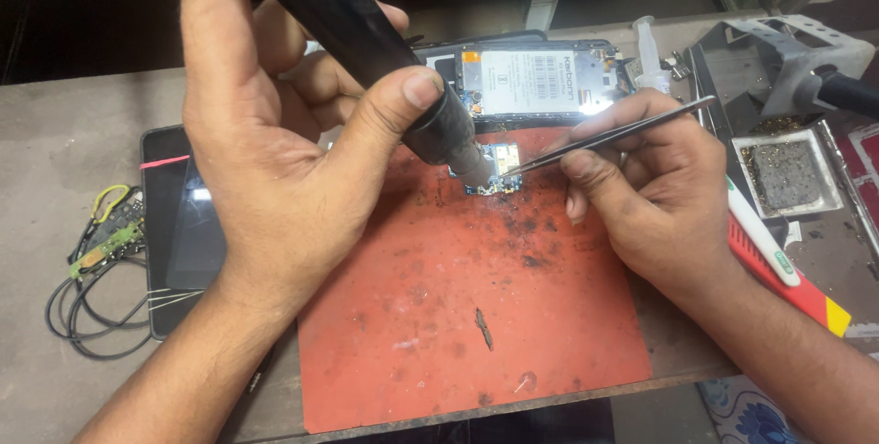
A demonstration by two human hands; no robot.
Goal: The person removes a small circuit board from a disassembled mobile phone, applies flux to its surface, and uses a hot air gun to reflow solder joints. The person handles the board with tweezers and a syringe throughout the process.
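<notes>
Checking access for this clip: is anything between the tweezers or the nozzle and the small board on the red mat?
Nothing visible. The tweezers in the right hand and the nozzle held by the left hand both reach the small board on the mat unobstructed.

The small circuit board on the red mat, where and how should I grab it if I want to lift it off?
Probably by the lower left edge of the small circuit board, coming from the near side. It lies flat on the red mat, so thin edges are all it offers. The hot air nozzle in the left hand covers its upper left, and the right hand brings tweezers in from the right.
</notes>
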